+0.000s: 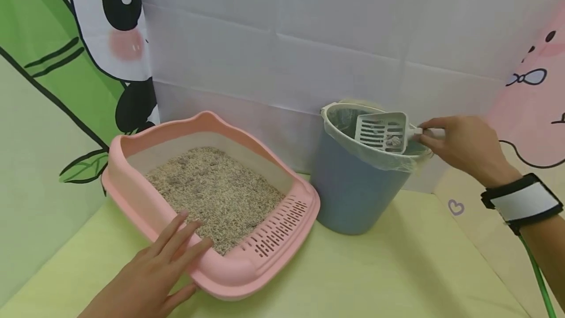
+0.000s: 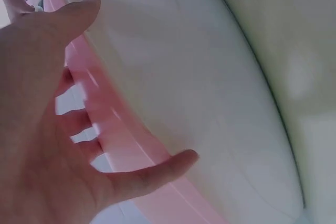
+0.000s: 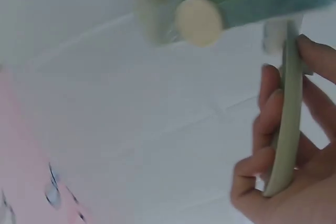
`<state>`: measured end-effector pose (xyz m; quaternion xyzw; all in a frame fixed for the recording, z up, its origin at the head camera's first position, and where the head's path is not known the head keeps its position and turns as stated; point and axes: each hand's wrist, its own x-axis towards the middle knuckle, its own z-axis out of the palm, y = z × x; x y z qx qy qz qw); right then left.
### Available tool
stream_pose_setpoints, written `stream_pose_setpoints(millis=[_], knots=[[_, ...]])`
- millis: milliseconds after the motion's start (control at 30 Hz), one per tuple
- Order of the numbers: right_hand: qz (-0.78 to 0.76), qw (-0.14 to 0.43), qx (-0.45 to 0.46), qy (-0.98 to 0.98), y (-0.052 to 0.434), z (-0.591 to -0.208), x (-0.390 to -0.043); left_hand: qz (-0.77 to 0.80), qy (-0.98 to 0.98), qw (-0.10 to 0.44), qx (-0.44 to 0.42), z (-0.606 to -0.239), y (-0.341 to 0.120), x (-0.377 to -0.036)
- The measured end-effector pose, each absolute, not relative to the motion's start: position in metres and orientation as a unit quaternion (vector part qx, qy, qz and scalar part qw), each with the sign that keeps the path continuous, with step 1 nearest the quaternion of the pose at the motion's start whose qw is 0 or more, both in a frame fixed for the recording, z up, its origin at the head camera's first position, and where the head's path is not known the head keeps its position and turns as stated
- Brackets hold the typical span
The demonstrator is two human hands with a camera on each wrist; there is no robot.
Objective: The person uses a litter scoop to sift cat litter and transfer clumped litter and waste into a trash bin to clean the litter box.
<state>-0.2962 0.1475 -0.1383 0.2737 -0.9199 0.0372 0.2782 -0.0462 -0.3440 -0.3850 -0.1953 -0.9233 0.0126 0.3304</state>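
A pink litter box (image 1: 265, 264) filled with beige litter (image 1: 212, 190) sits on the yellow-green table. My left hand (image 1: 167, 259) lies flat with straight fingers on its near rim (image 2: 121, 150). To the right stands a blue bin (image 1: 353, 190) lined with a clear bag. My right hand (image 1: 459, 146) grips the handle (image 3: 286, 129) of a pale slotted scoop (image 1: 381, 131), held over the bin's mouth with a few clumps in it.
A white cloth backdrop hangs behind, with a panda print (image 1: 119, 28) at the left and a pink cartoon print (image 1: 538, 87) at the right. A black and white wrist strap (image 1: 521, 202) is on my right forearm.
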Motion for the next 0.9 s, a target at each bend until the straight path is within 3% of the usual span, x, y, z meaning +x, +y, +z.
stream_pose_setpoints(millis=[200,300,467,567,700,900], knots=[[-0.125,0.449,0.385,-0.796,0.139,-0.152,-0.300,0.033,-0.915,0.348,-0.199,-0.386,-0.344,-0.045],[-0.172,0.484,0.416,-0.751,0.135,-0.151,-0.305,0.035,-0.911,0.357,-0.204,-0.386,-0.343,-0.045],[-0.208,0.486,0.398,-0.750,0.133,-0.143,-0.301,0.030,-0.911,0.355,-0.206,-0.383,-0.340,-0.043],[-0.119,0.441,0.341,-0.821,0.131,-0.134,-0.294,0.030,-0.915,0.347,-0.201,-0.380,-0.338,-0.041],[0.097,0.325,0.269,-0.901,0.119,-0.117,-0.282,0.038,-0.918,0.344,-0.196,-0.376,-0.338,-0.039],[0.215,0.171,0.325,-0.905,0.047,-0.113,-0.263,0.034,-0.920,0.342,-0.187,-0.380,-0.338,-0.035]])
